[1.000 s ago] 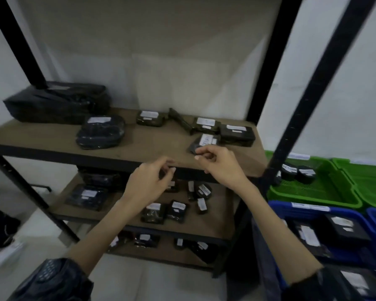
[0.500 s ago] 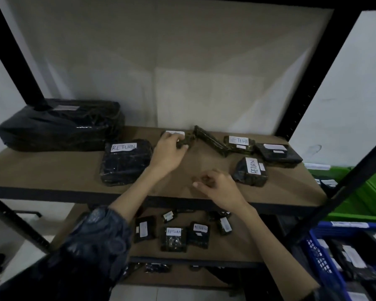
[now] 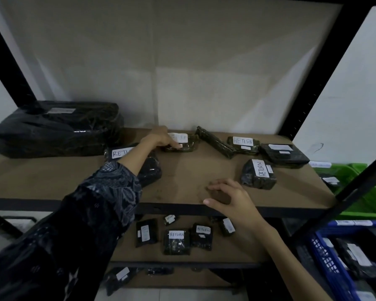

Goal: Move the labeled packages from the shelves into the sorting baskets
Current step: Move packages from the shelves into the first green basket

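Left hand (image 3: 161, 139) reaches to the back of the top shelf (image 3: 182, 170), its fingers curled down over the near edge of a small black package (image 3: 186, 142) with a white RETURN label; it touches the package, but whether it truly grips it I cannot tell. Its patterned dark sleeve (image 3: 109, 192) crosses over a bigger RETURN-labelled bundle (image 3: 150, 170). The right hand (image 3: 230, 198) rests near the shelf's front edge, fingers loosely spread and bent, holding nothing.

Further right on the same board lie a long narrow wrapped parcel (image 3: 214, 142) set at an angle, another RETURN package (image 3: 243, 144) just beside it, a flat black parcel (image 3: 283, 155) and a RETURN package turned sideways (image 3: 258, 174). A large black-wrapped bundle (image 3: 54, 127) fills the back left corner. Several small labelled packets (image 3: 176, 242) sit on the shelf below. At the right stand a green basket (image 3: 347, 170) and a blue basket (image 3: 326, 253), both with packages inside.
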A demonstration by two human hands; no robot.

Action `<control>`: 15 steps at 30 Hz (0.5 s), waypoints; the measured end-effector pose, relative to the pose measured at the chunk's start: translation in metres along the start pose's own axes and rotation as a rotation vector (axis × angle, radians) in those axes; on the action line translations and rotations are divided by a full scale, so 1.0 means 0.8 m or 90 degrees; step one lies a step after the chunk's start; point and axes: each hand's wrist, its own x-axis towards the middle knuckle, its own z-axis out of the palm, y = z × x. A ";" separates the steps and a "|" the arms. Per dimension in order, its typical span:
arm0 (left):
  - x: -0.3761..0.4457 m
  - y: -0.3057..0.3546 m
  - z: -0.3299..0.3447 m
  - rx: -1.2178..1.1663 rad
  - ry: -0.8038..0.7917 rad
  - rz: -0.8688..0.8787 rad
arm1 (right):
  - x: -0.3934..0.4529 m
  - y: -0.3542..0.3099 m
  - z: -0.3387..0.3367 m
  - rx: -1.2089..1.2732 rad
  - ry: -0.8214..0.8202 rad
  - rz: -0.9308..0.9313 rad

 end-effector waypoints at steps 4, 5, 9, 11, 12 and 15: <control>-0.020 0.001 -0.012 -0.065 -0.011 0.067 | -0.001 0.003 0.000 -0.002 0.002 -0.001; -0.027 0.002 -0.014 -0.076 -0.011 0.080 | -0.001 0.003 0.000 0.003 0.004 0.000; -0.057 0.004 -0.009 -0.100 0.038 0.125 | -0.003 0.002 0.003 0.030 0.014 0.007; -0.071 0.001 -0.001 -0.178 0.065 0.123 | -0.003 0.001 0.004 0.031 0.019 -0.001; -0.078 -0.001 0.003 -0.238 0.068 0.114 | -0.004 0.001 0.004 0.027 0.021 -0.007; -0.103 -0.003 0.013 -0.419 0.032 0.086 | -0.005 0.000 0.005 0.019 0.028 -0.015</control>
